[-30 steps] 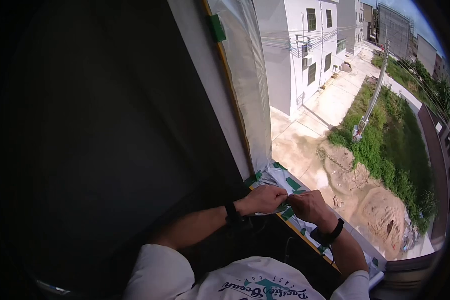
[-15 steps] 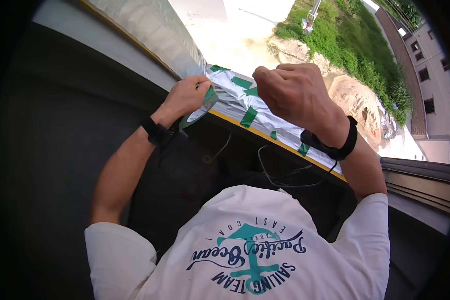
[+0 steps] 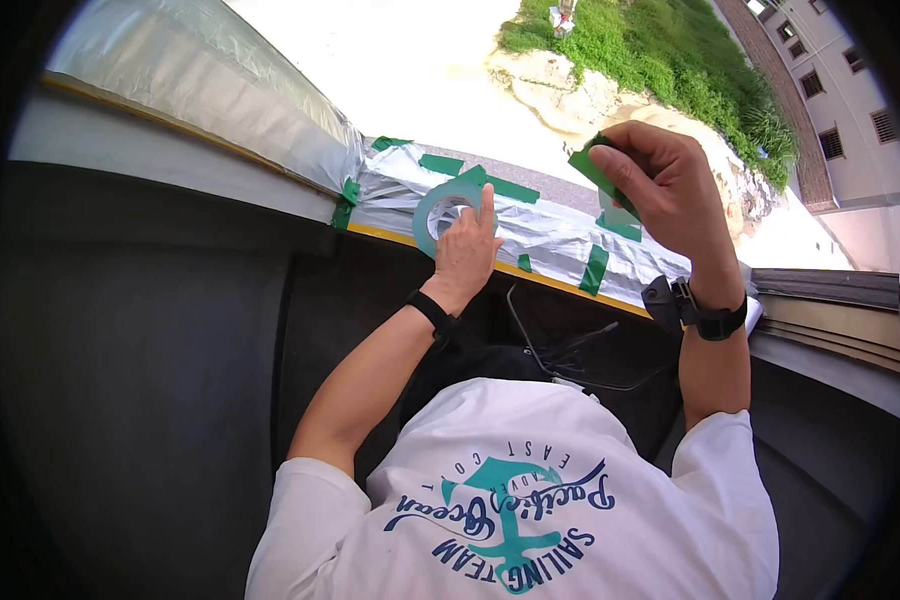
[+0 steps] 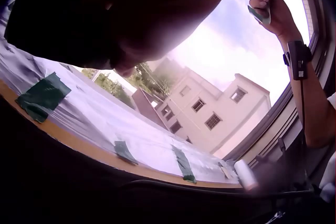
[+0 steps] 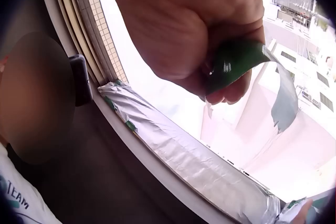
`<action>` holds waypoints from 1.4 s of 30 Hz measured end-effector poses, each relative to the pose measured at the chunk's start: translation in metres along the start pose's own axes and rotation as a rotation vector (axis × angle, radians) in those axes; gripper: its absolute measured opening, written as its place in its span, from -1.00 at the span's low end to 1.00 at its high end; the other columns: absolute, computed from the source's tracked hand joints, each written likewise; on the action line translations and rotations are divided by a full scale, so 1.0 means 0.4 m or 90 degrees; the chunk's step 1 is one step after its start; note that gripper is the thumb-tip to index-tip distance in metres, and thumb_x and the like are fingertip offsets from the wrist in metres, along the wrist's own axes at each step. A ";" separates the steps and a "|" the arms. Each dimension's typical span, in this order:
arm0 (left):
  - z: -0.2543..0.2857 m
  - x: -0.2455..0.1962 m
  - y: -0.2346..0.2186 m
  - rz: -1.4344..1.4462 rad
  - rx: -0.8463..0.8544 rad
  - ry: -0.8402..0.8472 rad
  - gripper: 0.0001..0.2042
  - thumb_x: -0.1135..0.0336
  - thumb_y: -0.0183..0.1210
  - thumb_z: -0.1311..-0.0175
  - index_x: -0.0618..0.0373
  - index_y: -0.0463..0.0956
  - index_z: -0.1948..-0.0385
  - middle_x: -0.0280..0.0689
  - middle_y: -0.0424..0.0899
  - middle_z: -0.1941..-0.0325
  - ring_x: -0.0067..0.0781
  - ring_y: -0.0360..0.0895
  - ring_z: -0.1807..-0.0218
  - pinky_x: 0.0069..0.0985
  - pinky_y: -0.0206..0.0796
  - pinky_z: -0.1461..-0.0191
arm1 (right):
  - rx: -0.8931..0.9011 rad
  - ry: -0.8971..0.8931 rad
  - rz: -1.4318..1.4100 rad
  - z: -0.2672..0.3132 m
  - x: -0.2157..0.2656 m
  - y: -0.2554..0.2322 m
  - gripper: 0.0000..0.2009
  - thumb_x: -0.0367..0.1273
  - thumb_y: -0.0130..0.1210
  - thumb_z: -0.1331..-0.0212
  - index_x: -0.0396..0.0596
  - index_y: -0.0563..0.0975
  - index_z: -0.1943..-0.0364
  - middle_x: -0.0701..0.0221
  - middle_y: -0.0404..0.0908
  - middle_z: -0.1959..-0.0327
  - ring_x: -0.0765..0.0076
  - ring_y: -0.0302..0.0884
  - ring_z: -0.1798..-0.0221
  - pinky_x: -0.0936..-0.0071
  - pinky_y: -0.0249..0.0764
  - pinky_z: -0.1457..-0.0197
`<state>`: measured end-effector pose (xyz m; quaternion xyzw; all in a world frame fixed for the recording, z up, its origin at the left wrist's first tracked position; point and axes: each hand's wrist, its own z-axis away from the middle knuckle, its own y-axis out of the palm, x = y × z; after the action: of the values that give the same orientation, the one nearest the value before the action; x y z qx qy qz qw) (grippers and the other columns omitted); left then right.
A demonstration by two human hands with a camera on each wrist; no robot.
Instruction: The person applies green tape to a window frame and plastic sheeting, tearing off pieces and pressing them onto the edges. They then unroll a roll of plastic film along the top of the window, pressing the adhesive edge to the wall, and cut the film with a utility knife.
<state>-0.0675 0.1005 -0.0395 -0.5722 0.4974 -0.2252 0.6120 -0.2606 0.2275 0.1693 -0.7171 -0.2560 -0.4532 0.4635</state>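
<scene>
In the head view my left hand (image 3: 465, 255) grips a roll of green tape (image 3: 425, 215) over the window sill, its index finger extended across the ring. Higher and to the right, my right hand (image 3: 675, 190) pinches a short strip of green tape (image 3: 592, 165) between thumb and fingers. The right wrist view shows this strip (image 5: 236, 64) curling out of the right hand (image 5: 194, 29), its pale end hanging free. Silvery film (image 3: 395, 190) lies wrinkled along the sill, with green tape pieces (image 3: 593, 270) stuck on it. The left hand looms dark and close in the left wrist view.
A yellow edge strip (image 3: 560, 285) runs along the sill's near side. Clear film (image 3: 205, 75) covers the frame at upper left. Below the sill a thin black cable (image 3: 530, 345) hangs. Outside the opening are grass (image 3: 660, 75) and a building (image 3: 840, 120).
The view has turned down and right along the sill. The hands, together at first, have moved apart; the left has shifted right with the roll, and a strip now shows in the right hand.
</scene>
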 end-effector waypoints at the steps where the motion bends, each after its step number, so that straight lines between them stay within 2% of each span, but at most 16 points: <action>1: -0.003 -0.008 0.036 0.003 0.000 0.001 -0.09 0.26 0.39 -0.12 0.27 0.00 -0.47 -0.06 0.52 0.24 -0.08 0.61 0.26 -0.28 0.49 0.23 | 0.008 0.021 0.000 0.011 0.000 0.002 -0.82 -0.39 0.15 -0.32 -0.26 0.65 0.27 0.48 0.58 0.57 0.68 0.36 0.54 0.59 0.28 0.48; 5: -0.007 -0.022 0.126 -0.023 -0.011 0.034 -0.18 0.28 0.37 -0.11 0.19 0.14 -0.43 -0.11 0.49 0.28 -0.17 0.58 0.31 -0.33 0.46 0.27 | 0.003 0.141 -0.050 0.054 -0.018 -0.003 -0.80 -0.35 0.16 -0.37 -0.27 0.63 0.23 0.51 0.59 0.53 0.68 0.38 0.49 0.63 0.29 0.42; 7: -0.008 -0.023 0.145 -0.073 -0.039 0.036 -0.19 0.27 0.38 -0.09 0.18 0.18 -0.42 -0.14 0.49 0.28 -0.21 0.57 0.32 -0.35 0.44 0.30 | 0.012 0.142 -0.049 0.068 -0.044 -0.006 -0.77 -0.32 0.11 -0.42 -0.28 0.62 0.16 0.52 0.59 0.49 0.68 0.42 0.46 0.64 0.33 0.39; 8: -0.010 -0.020 0.153 -0.080 -0.030 0.026 -0.12 0.21 0.46 0.01 0.21 0.17 -0.40 -0.14 0.49 0.27 -0.16 0.57 0.29 -0.30 0.45 0.25 | 0.002 0.145 -0.135 0.070 -0.047 -0.005 -0.75 -0.31 0.08 -0.44 -0.27 0.61 0.12 0.50 0.59 0.46 0.67 0.45 0.44 0.63 0.37 0.36; 12: -0.015 -0.020 0.161 -0.054 -0.004 0.016 -0.08 0.15 0.48 0.05 0.21 0.17 -0.40 -0.16 0.50 0.27 -0.18 0.57 0.30 -0.31 0.45 0.23 | 0.015 0.186 -0.357 0.060 -0.084 -0.004 -0.65 -0.27 -0.11 -0.52 -0.24 0.52 -0.13 0.34 0.67 0.26 0.48 0.66 0.24 0.52 0.57 0.13; 15: 0.003 -0.032 0.076 -0.037 0.045 -0.007 -0.15 0.12 0.46 0.00 0.22 0.24 -0.35 -0.12 0.54 0.19 -0.13 0.60 0.19 -0.33 0.47 0.16 | 0.044 0.202 -0.429 0.032 -0.104 0.014 -0.60 -0.25 -0.16 -0.52 -0.23 0.46 -0.22 0.25 0.69 0.15 0.37 0.69 0.11 0.42 0.59 -0.01; 17: 0.029 -0.033 -0.023 0.206 -0.077 0.042 -0.25 0.13 0.45 -0.07 0.23 0.30 -0.28 -0.06 0.58 0.01 -0.06 0.61 0.00 -0.34 0.48 0.06 | 0.064 0.204 -0.454 0.018 -0.105 0.024 -0.58 -0.23 -0.18 -0.51 -0.24 0.44 -0.23 0.24 0.68 0.13 0.35 0.68 0.07 0.39 0.58 -0.04; 21: 0.059 -0.076 -0.275 0.417 -0.126 0.068 -0.27 0.15 0.49 -0.03 0.22 0.35 -0.23 -0.06 0.55 -0.20 -0.03 0.56 -0.15 -0.27 0.46 -0.10 | 0.108 0.228 -0.483 -0.003 -0.064 0.102 -0.56 -0.23 -0.21 -0.51 -0.29 0.41 -0.24 0.20 0.68 0.11 0.32 0.68 0.07 0.38 0.59 -0.02; 24: 0.058 -0.109 -0.294 0.399 -0.196 0.096 -0.31 0.20 0.50 -0.02 0.19 0.37 -0.21 -0.06 0.56 -0.19 -0.03 0.56 -0.15 -0.28 0.45 -0.13 | 0.117 0.240 -0.549 0.000 -0.040 0.165 -0.55 -0.25 -0.29 -0.52 -0.35 0.36 -0.26 0.13 0.68 0.10 0.26 0.69 0.09 0.35 0.58 -0.02; 27: 0.090 -0.095 -0.289 0.434 -0.250 0.082 -0.50 0.31 0.47 -0.05 0.19 0.50 -0.04 -0.08 0.64 -0.03 -0.05 0.61 -0.03 -0.32 0.48 -0.05 | 0.083 0.227 -0.616 0.030 -0.021 0.202 -0.53 -0.23 -0.28 -0.51 -0.34 0.34 -0.26 0.10 0.68 0.10 0.23 0.69 0.09 0.31 0.57 -0.05; 30: 0.126 -0.076 -0.304 0.496 -0.207 0.083 -0.84 0.50 0.38 -0.08 0.23 0.59 0.34 -0.15 0.69 0.34 -0.10 0.66 0.26 -0.40 0.49 0.16 | 0.034 0.225 -0.638 0.062 -0.006 0.244 -0.50 -0.20 -0.27 -0.49 -0.34 0.29 -0.29 0.05 0.66 0.06 0.17 0.68 0.06 0.26 0.57 -0.07; 34: 0.179 -0.055 -0.336 0.584 -0.122 0.012 -0.87 0.50 0.37 -0.14 0.26 0.60 0.33 -0.19 0.70 0.34 -0.31 0.68 0.26 -0.48 0.49 0.17 | -0.027 0.122 -0.628 0.095 0.024 0.302 -0.47 -0.26 -0.21 -0.40 -0.33 0.22 -0.35 -0.01 0.62 -0.04 0.06 0.65 -0.06 0.18 0.55 -0.19; 36: 0.209 -0.039 -0.371 0.869 -0.014 -0.094 -0.88 0.48 0.33 -0.25 0.29 0.58 0.27 -0.26 0.71 0.29 -0.54 0.66 0.23 -0.58 0.49 0.14 | -0.026 0.014 -0.610 0.104 0.041 0.319 -0.41 -0.41 -0.19 -0.24 -0.31 0.19 -0.40 -0.06 0.58 -0.13 -0.02 0.61 -0.18 0.14 0.50 -0.28; 37: 0.225 -0.023 -0.392 0.872 -0.013 -0.088 -0.88 0.48 0.33 -0.25 0.29 0.58 0.27 -0.26 0.71 0.29 -0.54 0.66 0.23 -0.58 0.49 0.14 | -0.029 0.012 -0.605 0.107 0.055 0.332 -0.41 -0.41 -0.19 -0.24 -0.31 0.19 -0.40 -0.06 0.58 -0.13 -0.02 0.61 -0.18 0.14 0.50 -0.28; 39: 0.253 0.021 -0.438 1.080 0.167 -0.178 -0.86 0.44 0.27 -0.33 0.31 0.54 0.20 -0.30 0.70 0.23 -0.65 0.61 0.18 -0.62 0.50 0.08 | -0.054 -0.118 -0.315 0.116 0.090 0.350 -0.39 -0.51 -0.19 -0.13 -0.32 0.26 -0.37 -0.06 0.61 -0.10 0.01 0.62 -0.17 0.15 0.48 -0.30; 42: 0.274 0.102 -0.520 1.126 0.263 -0.147 -0.86 0.44 0.25 -0.35 0.27 0.51 0.18 -0.27 0.69 0.22 -0.60 0.64 0.19 -0.59 0.51 0.02 | -0.053 -0.290 0.025 0.082 0.154 0.351 -0.39 -0.69 -0.15 0.08 -0.30 0.48 -0.22 0.06 0.73 0.13 0.10 0.75 0.13 0.30 0.58 -0.07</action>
<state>0.1048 0.0675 0.1221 0.1191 0.6401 0.2998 0.6973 -0.1081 0.1920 0.1580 -0.8243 -0.3209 -0.2809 0.3722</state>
